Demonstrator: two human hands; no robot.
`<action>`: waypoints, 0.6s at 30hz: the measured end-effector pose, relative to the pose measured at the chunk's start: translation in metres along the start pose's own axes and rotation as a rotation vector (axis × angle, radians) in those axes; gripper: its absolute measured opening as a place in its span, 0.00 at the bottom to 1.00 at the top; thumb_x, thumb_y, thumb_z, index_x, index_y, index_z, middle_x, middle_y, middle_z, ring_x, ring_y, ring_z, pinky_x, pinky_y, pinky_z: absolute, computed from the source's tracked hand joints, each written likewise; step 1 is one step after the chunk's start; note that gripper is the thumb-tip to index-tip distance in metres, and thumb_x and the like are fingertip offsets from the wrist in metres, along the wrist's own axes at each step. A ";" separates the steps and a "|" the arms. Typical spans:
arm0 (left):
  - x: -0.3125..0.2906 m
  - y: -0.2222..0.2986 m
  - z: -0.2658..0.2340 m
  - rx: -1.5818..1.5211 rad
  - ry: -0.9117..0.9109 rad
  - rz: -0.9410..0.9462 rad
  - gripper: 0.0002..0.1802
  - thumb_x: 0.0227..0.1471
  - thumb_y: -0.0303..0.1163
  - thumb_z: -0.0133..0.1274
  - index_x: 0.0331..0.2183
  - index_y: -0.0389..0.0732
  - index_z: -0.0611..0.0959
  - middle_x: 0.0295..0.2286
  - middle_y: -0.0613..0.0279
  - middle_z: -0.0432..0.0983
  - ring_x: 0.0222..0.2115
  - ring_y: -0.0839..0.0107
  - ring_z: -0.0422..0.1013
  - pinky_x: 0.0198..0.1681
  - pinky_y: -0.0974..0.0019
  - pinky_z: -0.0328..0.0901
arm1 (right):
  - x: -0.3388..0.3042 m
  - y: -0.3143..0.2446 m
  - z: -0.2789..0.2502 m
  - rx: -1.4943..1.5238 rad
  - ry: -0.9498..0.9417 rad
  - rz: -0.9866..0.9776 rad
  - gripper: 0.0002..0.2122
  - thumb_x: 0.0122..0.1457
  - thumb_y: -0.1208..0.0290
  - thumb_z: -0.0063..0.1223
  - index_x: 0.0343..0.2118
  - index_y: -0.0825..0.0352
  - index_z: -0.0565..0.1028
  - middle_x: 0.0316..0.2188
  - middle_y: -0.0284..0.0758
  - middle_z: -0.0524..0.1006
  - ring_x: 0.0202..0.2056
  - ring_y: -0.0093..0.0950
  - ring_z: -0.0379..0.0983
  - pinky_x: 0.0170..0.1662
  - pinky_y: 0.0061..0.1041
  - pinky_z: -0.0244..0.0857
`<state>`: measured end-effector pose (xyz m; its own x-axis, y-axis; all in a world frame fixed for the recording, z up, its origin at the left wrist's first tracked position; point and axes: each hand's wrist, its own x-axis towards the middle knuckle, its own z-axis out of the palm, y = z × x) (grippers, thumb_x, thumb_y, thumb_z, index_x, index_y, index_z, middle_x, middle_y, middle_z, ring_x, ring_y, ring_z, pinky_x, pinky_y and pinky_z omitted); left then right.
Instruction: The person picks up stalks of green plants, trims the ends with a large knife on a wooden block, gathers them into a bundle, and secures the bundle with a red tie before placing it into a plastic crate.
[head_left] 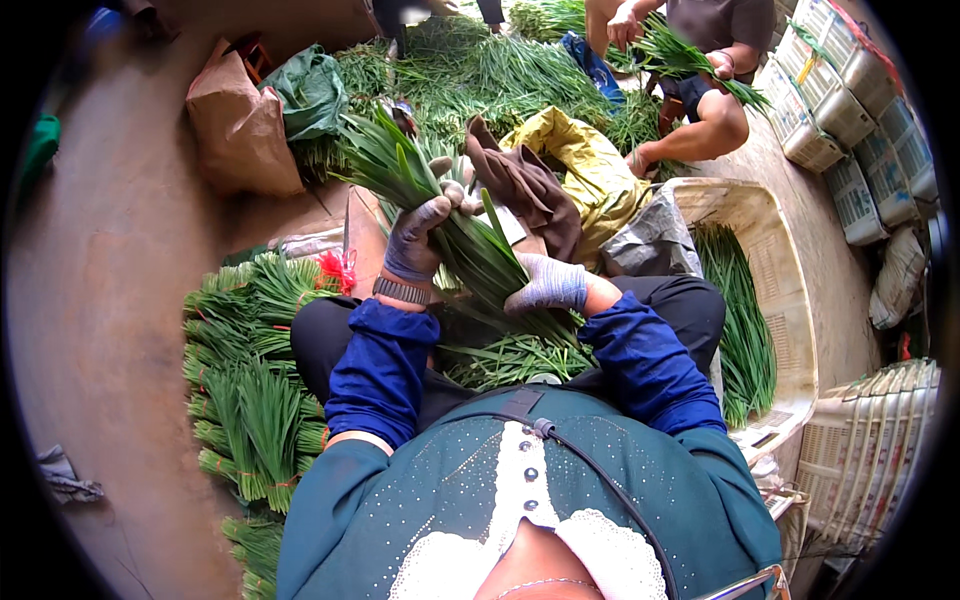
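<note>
A thick bunch of garlic chives [468, 250] slants across in front of me, above my lap. Its upper end points to the far left. My left hand [415, 238], in a grey-white glove, is wrapped round the bunch near its upper part. Lower down on the right, my gloved right hand [547, 284] closes on the same bunch. Under my hands, loose green leaves [515, 360] lie between my legs. To my left, several tied bundles of chives [250, 400] are stacked on the floor, beside some red ties [338, 270].
At my right stands a pale plastic crate [797, 300] holding chives. Ahead lie a yellow sack [575, 165], a brown cloth [525, 190] and a big heap of chives [480, 75]. A co-worker [700, 90] handles chives there. Crates [820, 90] stack at the far right.
</note>
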<state>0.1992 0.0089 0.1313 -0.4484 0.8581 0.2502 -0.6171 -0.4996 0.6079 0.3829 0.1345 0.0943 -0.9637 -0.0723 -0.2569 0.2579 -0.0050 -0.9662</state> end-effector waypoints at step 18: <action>-0.030 -0.021 0.094 0.570 0.296 0.236 0.25 0.54 0.22 0.57 0.53 0.35 0.69 0.38 0.60 0.76 0.39 0.71 0.73 0.47 0.65 0.69 | -0.004 -0.049 0.033 -0.497 0.632 -0.523 0.29 0.41 0.66 0.67 0.50 0.63 0.71 0.36 0.46 0.76 0.41 0.46 0.72 0.46 0.39 0.66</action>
<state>0.2863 0.0051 0.1817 -0.7369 0.6249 0.2579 -0.0806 -0.4600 0.8843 0.3764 0.1022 0.1431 -0.8449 0.3712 0.3851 -0.1340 0.5501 -0.8243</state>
